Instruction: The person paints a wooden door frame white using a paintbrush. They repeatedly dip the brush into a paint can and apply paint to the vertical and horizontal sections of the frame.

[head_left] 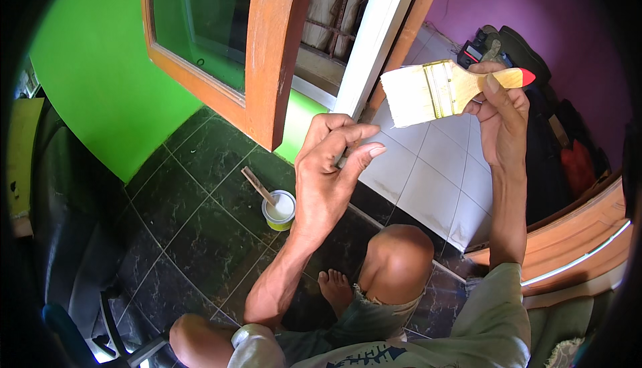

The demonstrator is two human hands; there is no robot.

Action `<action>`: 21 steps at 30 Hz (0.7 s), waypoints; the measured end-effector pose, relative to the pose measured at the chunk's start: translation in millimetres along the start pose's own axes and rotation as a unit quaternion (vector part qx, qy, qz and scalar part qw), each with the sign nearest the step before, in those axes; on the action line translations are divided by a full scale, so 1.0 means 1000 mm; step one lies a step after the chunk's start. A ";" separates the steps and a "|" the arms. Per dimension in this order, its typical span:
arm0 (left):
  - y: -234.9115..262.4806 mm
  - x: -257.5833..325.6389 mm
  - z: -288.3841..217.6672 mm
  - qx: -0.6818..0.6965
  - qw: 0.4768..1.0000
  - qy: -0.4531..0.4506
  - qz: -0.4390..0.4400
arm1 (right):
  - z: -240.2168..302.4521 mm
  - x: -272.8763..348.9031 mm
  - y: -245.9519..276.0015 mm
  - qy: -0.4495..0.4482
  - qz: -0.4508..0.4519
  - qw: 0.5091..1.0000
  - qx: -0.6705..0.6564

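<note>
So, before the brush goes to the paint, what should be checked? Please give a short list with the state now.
1. Brush held firmly in right hand: ok.
2. Bristles clean and dry: they look pale; cannot tell.
3. Left hand free: ok, it holds nothing.
4. Paint pot open and upright on the floor: ok.
5. Stir stick out of the pot: not ok, it rests inside.

A small round pot (pixel 279 210) of white paint stands on the dark marbled floor tiles (pixel 194 194), a flat stick (pixel 257 185) leaning out of it. Above it hangs an orange wooden window frame (pixel 267 54) against a bright green wall (pixel 100 67). White tiles (pixel 435 174) lie towards a purple wall (pixel 535 7).
</note>
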State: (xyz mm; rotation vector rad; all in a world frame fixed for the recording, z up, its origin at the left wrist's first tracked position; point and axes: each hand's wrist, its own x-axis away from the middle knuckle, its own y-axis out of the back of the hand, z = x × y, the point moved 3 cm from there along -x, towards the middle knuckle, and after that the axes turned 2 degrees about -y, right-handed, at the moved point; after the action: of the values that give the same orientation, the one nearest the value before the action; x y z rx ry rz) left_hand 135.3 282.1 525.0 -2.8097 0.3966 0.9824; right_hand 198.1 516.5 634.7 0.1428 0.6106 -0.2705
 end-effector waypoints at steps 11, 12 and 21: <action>-0.009 0.001 -0.001 0.002 0.998 -0.036 -0.047 | -0.004 0.003 -0.009 0.001 0.012 1.000 -0.002; -0.009 0.001 -0.002 0.006 0.998 -0.042 -0.050 | -0.004 0.004 -0.010 0.000 0.008 1.000 0.002; -0.001 0.008 0.001 -0.011 0.997 -0.065 -0.050 | -0.001 0.011 -0.019 -0.003 0.012 1.000 0.006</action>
State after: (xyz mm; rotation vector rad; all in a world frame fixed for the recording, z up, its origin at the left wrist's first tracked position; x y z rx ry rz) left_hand 141.7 281.8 519.3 -2.7354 0.2291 1.1455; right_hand 200.6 496.6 626.9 0.1608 0.6000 -0.2512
